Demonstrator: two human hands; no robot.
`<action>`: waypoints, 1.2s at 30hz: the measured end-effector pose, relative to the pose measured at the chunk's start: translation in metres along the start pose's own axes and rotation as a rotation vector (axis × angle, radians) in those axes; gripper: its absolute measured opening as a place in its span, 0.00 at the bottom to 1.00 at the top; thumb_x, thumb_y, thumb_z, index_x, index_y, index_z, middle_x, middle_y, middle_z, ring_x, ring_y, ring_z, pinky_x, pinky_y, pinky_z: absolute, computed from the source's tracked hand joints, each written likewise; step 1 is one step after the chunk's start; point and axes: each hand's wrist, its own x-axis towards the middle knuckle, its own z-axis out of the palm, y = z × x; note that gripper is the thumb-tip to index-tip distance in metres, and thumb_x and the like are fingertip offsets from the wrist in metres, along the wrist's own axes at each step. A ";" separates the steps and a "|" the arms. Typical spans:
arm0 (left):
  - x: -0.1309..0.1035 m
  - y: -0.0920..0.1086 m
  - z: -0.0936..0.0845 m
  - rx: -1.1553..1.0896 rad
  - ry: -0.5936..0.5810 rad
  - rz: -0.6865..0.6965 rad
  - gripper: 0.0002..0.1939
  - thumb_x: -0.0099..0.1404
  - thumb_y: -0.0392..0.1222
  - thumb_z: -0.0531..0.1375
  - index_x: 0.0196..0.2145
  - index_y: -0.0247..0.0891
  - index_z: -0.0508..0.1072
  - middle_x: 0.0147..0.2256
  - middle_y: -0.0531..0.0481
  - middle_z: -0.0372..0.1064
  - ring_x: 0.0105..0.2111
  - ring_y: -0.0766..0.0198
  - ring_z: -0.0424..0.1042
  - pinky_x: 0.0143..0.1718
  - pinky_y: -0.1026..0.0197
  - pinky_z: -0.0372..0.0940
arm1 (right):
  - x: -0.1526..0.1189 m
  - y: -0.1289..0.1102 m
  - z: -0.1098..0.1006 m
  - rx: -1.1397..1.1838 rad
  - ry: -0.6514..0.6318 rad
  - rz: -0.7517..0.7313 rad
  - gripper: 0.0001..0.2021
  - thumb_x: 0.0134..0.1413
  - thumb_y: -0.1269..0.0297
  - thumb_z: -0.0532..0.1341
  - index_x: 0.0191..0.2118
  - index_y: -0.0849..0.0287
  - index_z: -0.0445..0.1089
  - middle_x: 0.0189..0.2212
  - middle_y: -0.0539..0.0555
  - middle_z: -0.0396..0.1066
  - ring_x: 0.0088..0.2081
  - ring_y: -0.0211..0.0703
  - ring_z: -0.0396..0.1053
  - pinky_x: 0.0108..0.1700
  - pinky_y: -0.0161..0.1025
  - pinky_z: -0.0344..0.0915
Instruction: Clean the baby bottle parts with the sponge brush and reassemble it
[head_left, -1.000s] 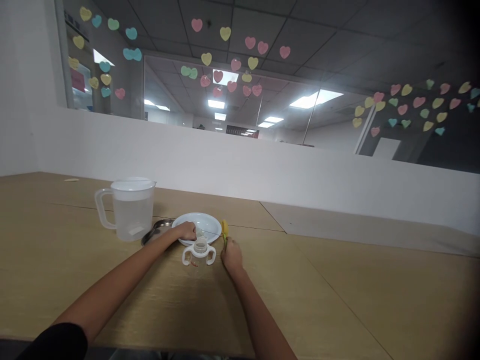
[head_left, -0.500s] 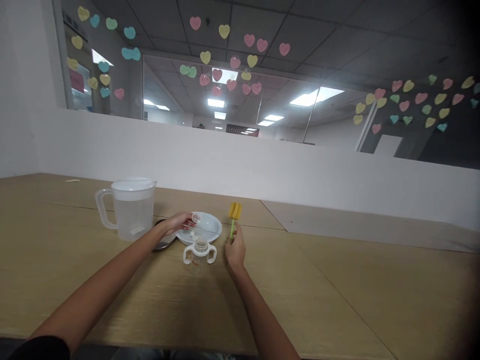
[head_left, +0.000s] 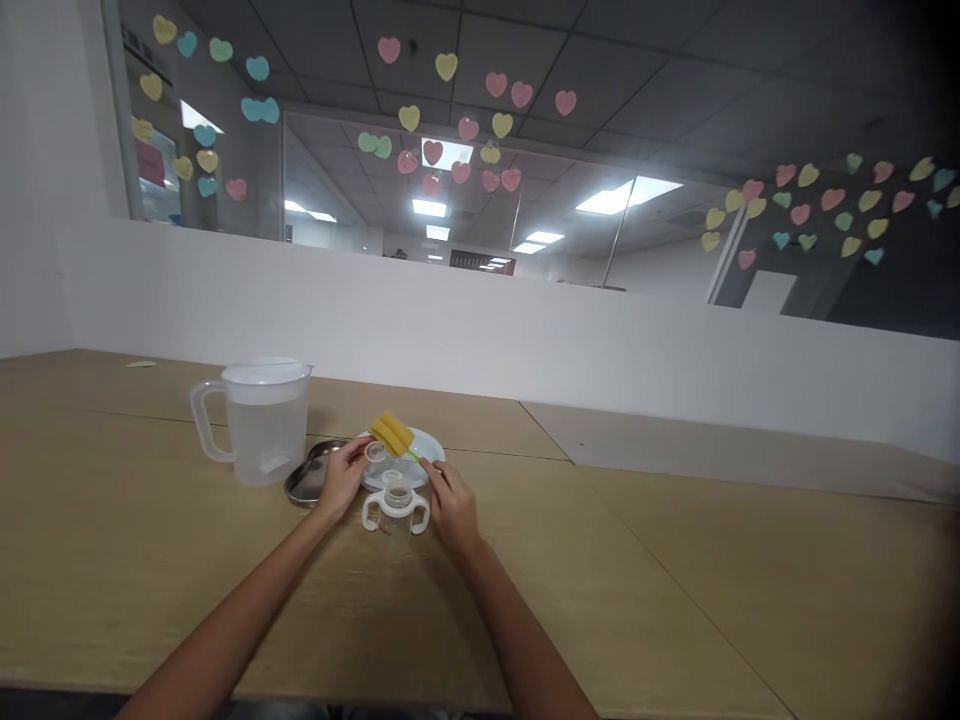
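My left hand (head_left: 345,475) is closed on a small round clear-and-white bottle part (head_left: 376,453), held above the white bowl (head_left: 431,452). In my right hand (head_left: 452,502) is the green handle of a yellow sponge brush (head_left: 391,433). The sponge head tilts left and lies right by the bottle part; whether they touch I cannot tell. Below, between my wrists, a clear baby bottle (head_left: 396,508) with two white side handles stands upright and uncapped. Small white pieces rest in the bowl, partly hidden by the sponge and my fingers.
To the left stands a large translucent lidded pitcher (head_left: 268,420). A steel kidney-shaped tray (head_left: 306,482) lies between it and the bowl. The wooden table (head_left: 675,570) meets a white wall (head_left: 450,325) with a window above, dotted with heart-shaped sticky notes.
My right hand has swung the sponge brush left, over the bowl to the bottle part. My left hand has drawn back slightly, uncovering more of the steel tray.
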 end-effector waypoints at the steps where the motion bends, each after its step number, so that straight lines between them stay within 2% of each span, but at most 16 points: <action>1: -0.001 0.001 0.000 0.002 0.009 0.013 0.22 0.48 0.53 0.63 0.37 0.33 0.74 0.38 0.42 0.74 0.39 0.55 0.72 0.43 0.55 0.65 | 0.000 0.001 0.000 -0.005 0.001 -0.014 0.26 0.51 0.81 0.46 0.54 0.61 0.64 0.41 0.60 0.67 0.43 0.45 0.65 0.44 0.39 0.66; 6: -0.005 0.005 -0.003 0.027 0.020 0.055 0.22 0.50 0.53 0.62 0.37 0.32 0.74 0.38 0.42 0.74 0.38 0.55 0.72 0.42 0.56 0.66 | 0.000 0.004 -0.003 -0.021 0.012 -0.018 0.24 0.52 0.81 0.47 0.53 0.59 0.66 0.40 0.59 0.69 0.41 0.45 0.66 0.43 0.40 0.67; 11: -0.006 -0.002 -0.008 0.057 0.066 0.083 0.21 0.52 0.52 0.61 0.37 0.32 0.73 0.37 0.41 0.74 0.37 0.57 0.73 0.39 0.57 0.67 | -0.001 0.003 -0.002 -0.003 0.129 0.010 0.23 0.54 0.81 0.47 0.53 0.60 0.65 0.41 0.59 0.68 0.42 0.44 0.66 0.45 0.40 0.65; 14: -0.005 -0.007 -0.010 0.078 0.108 0.105 0.21 0.54 0.53 0.60 0.38 0.32 0.72 0.37 0.41 0.74 0.37 0.57 0.73 0.40 0.57 0.67 | -0.002 0.003 -0.003 -0.006 0.122 -0.059 0.25 0.53 0.82 0.46 0.54 0.58 0.65 0.40 0.58 0.69 0.41 0.43 0.65 0.43 0.38 0.65; 17: -0.005 -0.009 -0.014 0.137 0.137 0.126 0.20 0.55 0.52 0.59 0.37 0.33 0.73 0.36 0.43 0.74 0.37 0.57 0.73 0.40 0.56 0.67 | -0.002 0.004 -0.003 -0.064 0.097 -0.040 0.26 0.50 0.83 0.47 0.52 0.58 0.66 0.40 0.58 0.69 0.39 0.44 0.65 0.41 0.38 0.66; 22: -0.007 -0.005 -0.026 0.299 0.278 0.187 0.17 0.58 0.51 0.57 0.39 0.37 0.73 0.39 0.44 0.69 0.41 0.56 0.68 0.48 0.54 0.60 | -0.003 0.007 -0.003 -0.141 0.053 0.096 0.28 0.46 0.84 0.48 0.52 0.59 0.67 0.41 0.59 0.69 0.40 0.45 0.66 0.42 0.39 0.66; 25: -0.006 -0.006 -0.036 0.506 0.402 0.275 0.16 0.60 0.51 0.54 0.39 0.38 0.73 0.40 0.44 0.64 0.45 0.56 0.65 0.50 0.55 0.59 | -0.004 0.007 -0.002 -0.134 0.035 0.139 0.29 0.45 0.84 0.48 0.52 0.58 0.67 0.42 0.59 0.69 0.42 0.44 0.66 0.43 0.39 0.65; 27: -0.004 -0.010 -0.042 0.627 0.434 0.304 0.17 0.62 0.51 0.52 0.39 0.38 0.73 0.40 0.43 0.63 0.45 0.56 0.64 0.49 0.56 0.59 | -0.005 0.007 -0.001 -0.121 0.022 0.151 0.29 0.45 0.84 0.48 0.52 0.58 0.67 0.43 0.58 0.68 0.42 0.44 0.66 0.44 0.38 0.65; 30: 0.000 -0.019 -0.051 0.677 0.383 0.273 0.17 0.63 0.49 0.49 0.40 0.37 0.73 0.38 0.44 0.66 0.41 0.57 0.67 0.45 0.57 0.62 | -0.005 0.007 -0.001 -0.107 0.013 0.173 0.28 0.46 0.83 0.49 0.52 0.58 0.67 0.43 0.58 0.68 0.42 0.44 0.66 0.44 0.38 0.65; 36: 0.006 -0.037 -0.064 0.766 0.253 0.171 0.16 0.60 0.47 0.52 0.38 0.36 0.75 0.35 0.43 0.71 0.32 0.56 0.69 0.38 0.56 0.63 | -0.005 0.007 0.000 -0.078 -0.012 0.214 0.26 0.47 0.83 0.49 0.51 0.60 0.68 0.42 0.58 0.68 0.42 0.44 0.66 0.44 0.37 0.65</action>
